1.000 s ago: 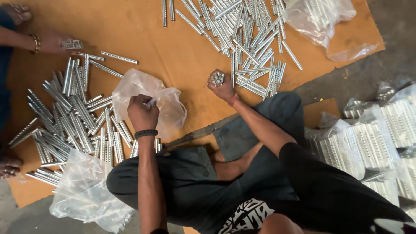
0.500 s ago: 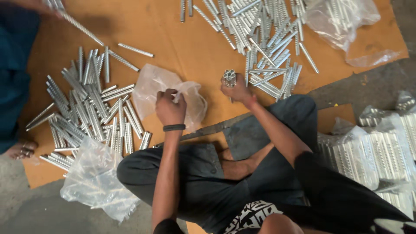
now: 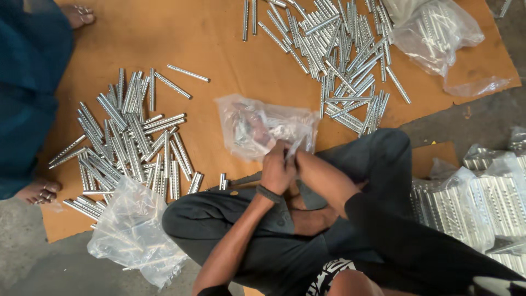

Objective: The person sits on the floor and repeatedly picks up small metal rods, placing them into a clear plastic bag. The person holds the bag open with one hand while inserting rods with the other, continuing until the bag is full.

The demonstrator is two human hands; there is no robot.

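Both hands, left (image 3: 278, 171) & right (image 3: 298, 159), meet at the near edge of the cardboard (image 3: 230, 71), pinching the bag (image 3: 263, 127) mouth, prob. so the strips inside stay put.

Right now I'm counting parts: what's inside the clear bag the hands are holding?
Through the clear plastic bag, a few shiny metal pieces show. Crumpled folds blur their count, and the left hand hides the bag's opening.
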